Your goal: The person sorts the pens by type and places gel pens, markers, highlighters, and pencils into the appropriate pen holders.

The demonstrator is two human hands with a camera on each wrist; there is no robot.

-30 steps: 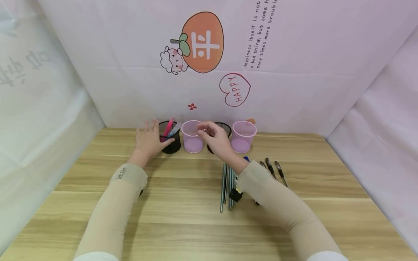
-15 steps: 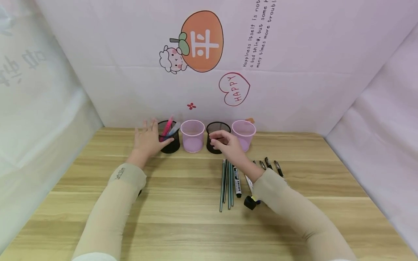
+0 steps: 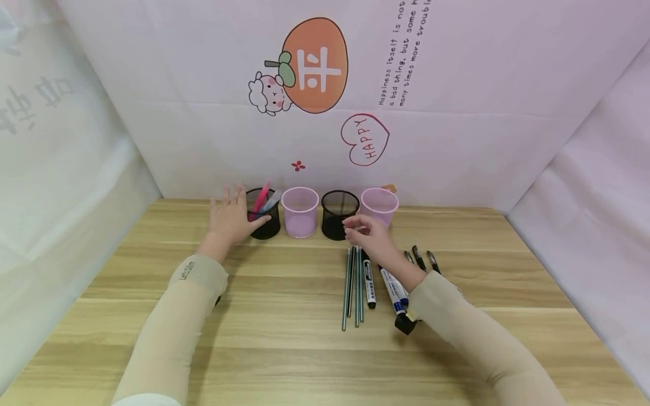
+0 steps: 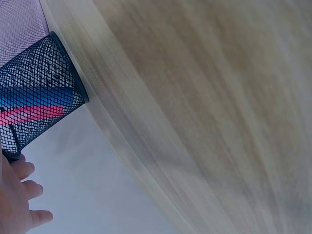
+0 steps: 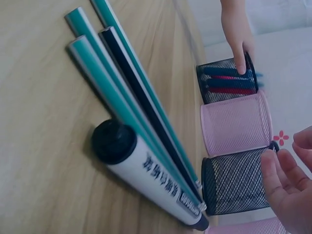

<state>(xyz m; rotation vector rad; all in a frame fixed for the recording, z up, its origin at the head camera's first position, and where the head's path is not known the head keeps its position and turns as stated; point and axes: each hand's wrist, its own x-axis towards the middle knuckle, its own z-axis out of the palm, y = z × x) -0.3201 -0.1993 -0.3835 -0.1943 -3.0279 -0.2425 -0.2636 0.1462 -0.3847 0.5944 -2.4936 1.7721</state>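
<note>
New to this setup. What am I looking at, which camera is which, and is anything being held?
No machine here: a person works with two bare hands. The wide picture comes from a camera on the head; the other two come from cameras on each wrist.

On the wooden table four cups stand in a row: black mesh cup with pens, pink cup, empty black mesh cup, second pink cup. In front lie thin sticks, markers and dark pens.

The left hand rests against the pen-filled cup, thumb on its front. The right hand hovers above the sticks, fingers loosely curled, holding nothing.
</note>
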